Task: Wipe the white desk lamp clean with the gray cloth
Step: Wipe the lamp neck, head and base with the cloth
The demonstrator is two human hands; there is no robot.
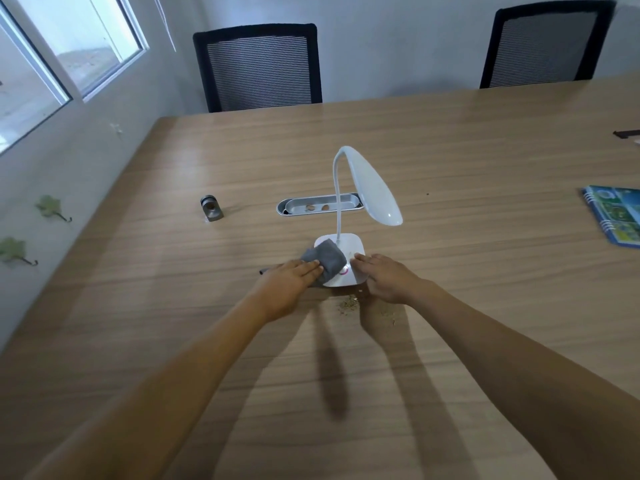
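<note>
The white desk lamp (349, 249) stands upright in the middle of the wooden table (450, 161), its curved neck rising to an oval head that tilts to the right. A folded gray cloth (327, 258) lies on the left part of the lamp's square base. My left hand (294, 278) presses flat on the cloth's near edge. Flat against the base's right front corner rests my right hand (384, 277), fingers together. A pink ring button shows on the base between the hands.
Crumbs (348, 303) lie on the table just in front of the base. Behind the lamp are a grey cable tray (318, 204), a small metal cylinder (211, 209), and two black chairs (258, 65). A spiral notebook (614, 213) lies at far right.
</note>
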